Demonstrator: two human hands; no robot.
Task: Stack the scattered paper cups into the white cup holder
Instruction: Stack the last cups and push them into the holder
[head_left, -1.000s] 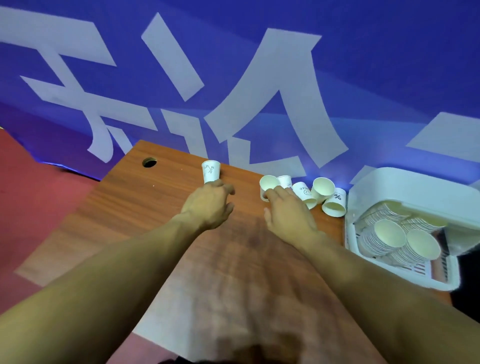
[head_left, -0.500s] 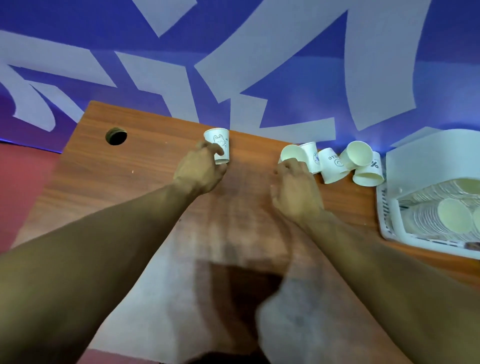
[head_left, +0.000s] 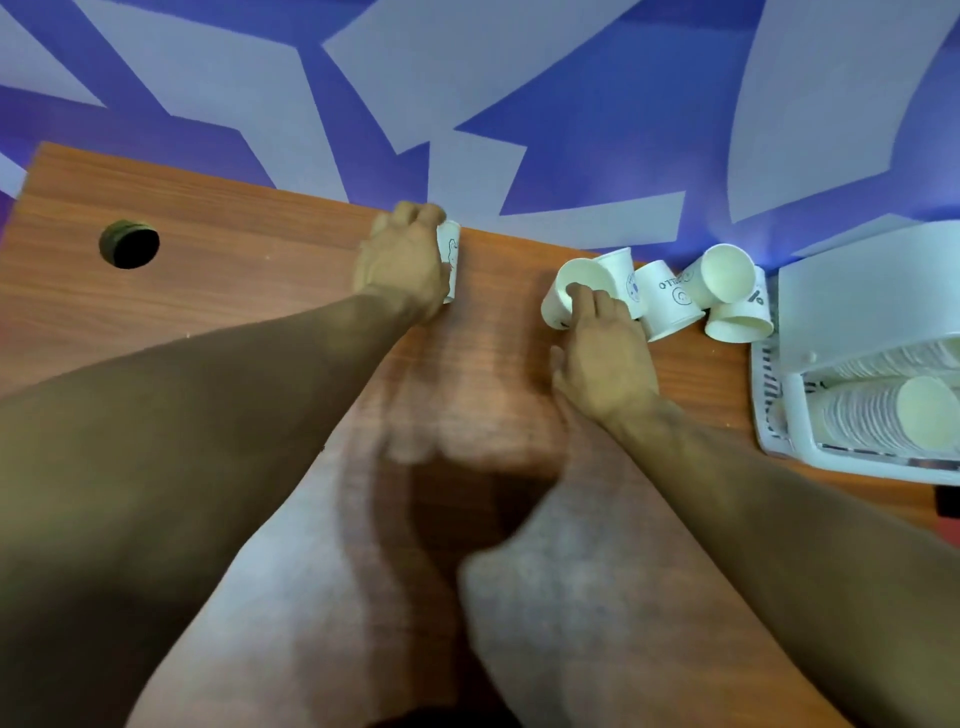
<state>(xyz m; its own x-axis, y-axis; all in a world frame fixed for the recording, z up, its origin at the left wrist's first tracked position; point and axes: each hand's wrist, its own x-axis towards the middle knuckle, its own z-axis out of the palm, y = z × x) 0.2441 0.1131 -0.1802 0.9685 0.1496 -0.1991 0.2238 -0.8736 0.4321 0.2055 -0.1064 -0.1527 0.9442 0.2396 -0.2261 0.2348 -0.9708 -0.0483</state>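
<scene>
My left hand (head_left: 402, 262) is wrapped around a lone white paper cup (head_left: 450, 260) that stands near the table's far edge; most of the cup is hidden behind the fingers. My right hand (head_left: 602, 353) rests on a tipped cup (head_left: 563, 296), with fingertips inside its mouth. To its right lie several more scattered cups (head_left: 670, 299), some on their sides, one (head_left: 740, 319) upside down. The white cup holder (head_left: 795, 405) sits at the right edge with stacked cups (head_left: 883, 410) lying in it.
The wooden table (head_left: 234, 312) has a round cable hole (head_left: 129, 244) at the far left. A blue and white banner (head_left: 467, 104) hangs behind the far edge. The holder's white lid (head_left: 872, 291) stands open above the stacks.
My left hand has closed round the lone cup, covering most of it. My right hand has reached further, its fingers now in the tipped cup's mouth. The view has tilted down.
</scene>
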